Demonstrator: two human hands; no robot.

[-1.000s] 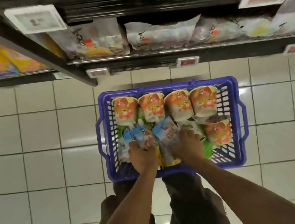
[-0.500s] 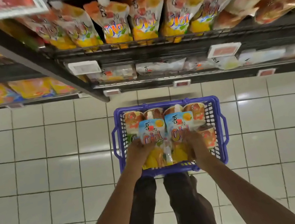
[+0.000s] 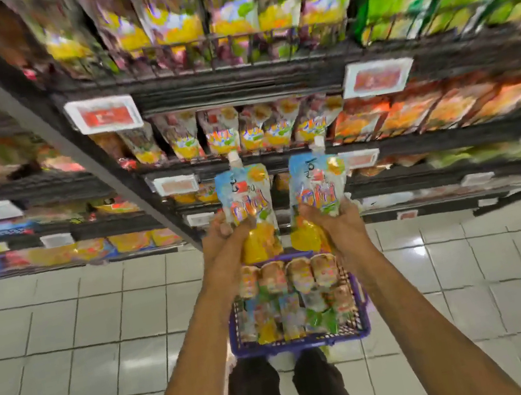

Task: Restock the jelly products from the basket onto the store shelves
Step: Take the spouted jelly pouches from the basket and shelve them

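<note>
- Your left hand (image 3: 224, 238) is closed around the bottom half of one jelly pouch (image 3: 248, 204). The pouch stands up straight, with its white cap on top.
- Your right hand (image 3: 338, 222) is closed around the bottom half of a second jelly pouch (image 3: 315, 192). It stands up too, tipped a little to the right.
- The two pouches are side by side with a small gap between them. Both are held up in front of the store shelves (image 3: 233, 92).
- The purple basket (image 3: 298, 342) sits on the white tile floor (image 3: 67, 335), right below your hands and close to your feet.
- More jelly packs (image 3: 290, 296) fill the basket. A row of four lies along its far edge.
- The shelves hold many bright pouches, but they look blurry.
</note>
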